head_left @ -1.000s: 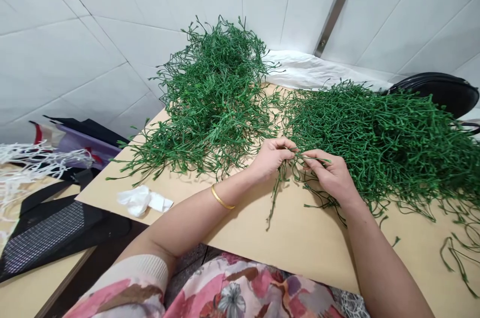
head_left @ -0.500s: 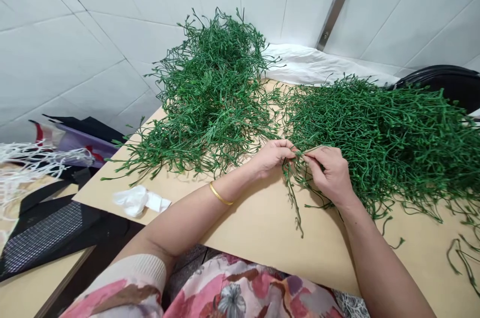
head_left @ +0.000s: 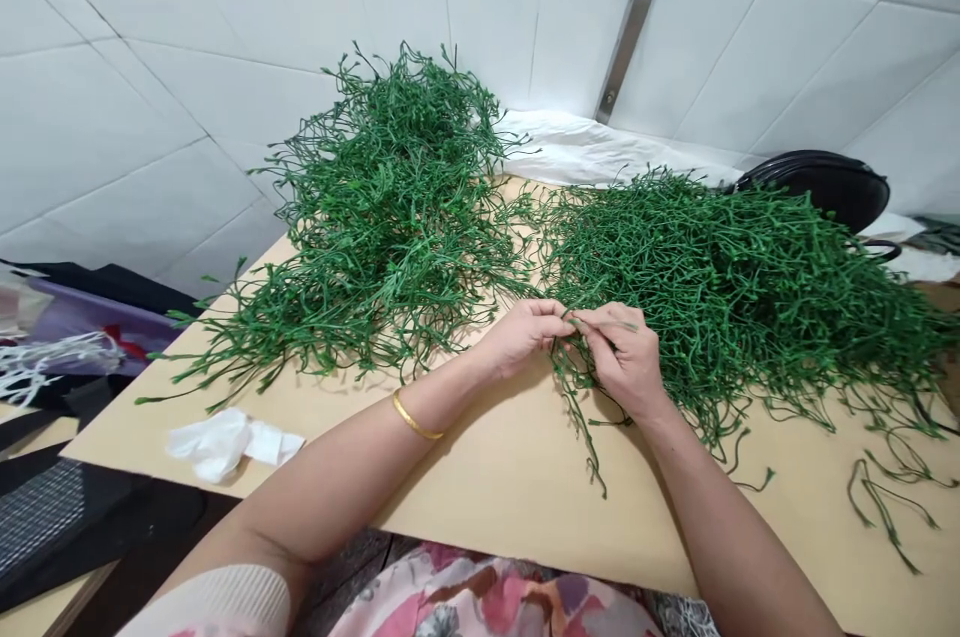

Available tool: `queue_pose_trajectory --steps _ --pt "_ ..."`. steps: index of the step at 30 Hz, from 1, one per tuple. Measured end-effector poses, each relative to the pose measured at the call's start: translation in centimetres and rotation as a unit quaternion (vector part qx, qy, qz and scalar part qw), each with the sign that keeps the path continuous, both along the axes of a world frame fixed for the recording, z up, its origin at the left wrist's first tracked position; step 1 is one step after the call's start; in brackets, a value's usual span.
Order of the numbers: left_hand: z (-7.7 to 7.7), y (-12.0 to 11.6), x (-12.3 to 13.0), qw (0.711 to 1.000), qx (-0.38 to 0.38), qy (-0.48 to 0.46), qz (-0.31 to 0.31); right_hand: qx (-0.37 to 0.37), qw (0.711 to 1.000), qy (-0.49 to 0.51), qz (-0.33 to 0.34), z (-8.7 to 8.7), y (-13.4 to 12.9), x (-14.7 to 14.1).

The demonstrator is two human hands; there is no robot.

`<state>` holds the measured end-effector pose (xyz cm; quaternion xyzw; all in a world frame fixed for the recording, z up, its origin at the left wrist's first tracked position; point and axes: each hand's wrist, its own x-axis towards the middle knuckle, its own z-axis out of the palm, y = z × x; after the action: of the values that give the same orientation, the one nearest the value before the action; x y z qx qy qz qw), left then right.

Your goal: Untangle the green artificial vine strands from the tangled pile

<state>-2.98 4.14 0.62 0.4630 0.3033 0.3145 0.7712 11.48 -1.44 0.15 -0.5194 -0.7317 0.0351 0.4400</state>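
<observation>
My left hand (head_left: 527, 335) and my right hand (head_left: 626, 357) meet fingertip to fingertip over the table, both closed in a pinch on thin green cord. From between them several green cord strands (head_left: 581, 427) with small knotted ends hang toward the table's front. Just beyond my right hand lies a thick heap of the same green cords (head_left: 712, 277). A second tangled heap (head_left: 390, 217) spreads to the left, behind my left hand. My fingers hide the exact spot where the held cords cross.
The tan tabletop (head_left: 510, 477) has a crumpled white tissue (head_left: 214, 442) at its left edge and loose cords (head_left: 885, 502) at its right. White cloth (head_left: 585, 147) and a black round-topped bag (head_left: 817, 182) are against the tiled wall. White cords (head_left: 60, 357) lie far left.
The view has shifted, so the heaps sit further left in the picture. My fingertips have come closer together, still pinching the green cord.
</observation>
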Motion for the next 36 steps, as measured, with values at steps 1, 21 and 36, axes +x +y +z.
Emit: queue_pose_trajectory --steps 1,21,36 --pt "0.0 -0.1 0.0 1.000 -0.001 0.018 -0.002 -0.024 0.999 0.027 0.007 0.0 0.0 -0.1" --pt "1.8 -2.6 1.1 0.999 0.019 0.003 -0.039 -0.139 0.989 0.037 0.026 2.9 -2.3 1.8" --pt "0.2 -3.9 1.1 0.985 -0.051 -0.071 -0.149 -0.283 0.875 0.308 0.245 0.8 -2.9 3.3"
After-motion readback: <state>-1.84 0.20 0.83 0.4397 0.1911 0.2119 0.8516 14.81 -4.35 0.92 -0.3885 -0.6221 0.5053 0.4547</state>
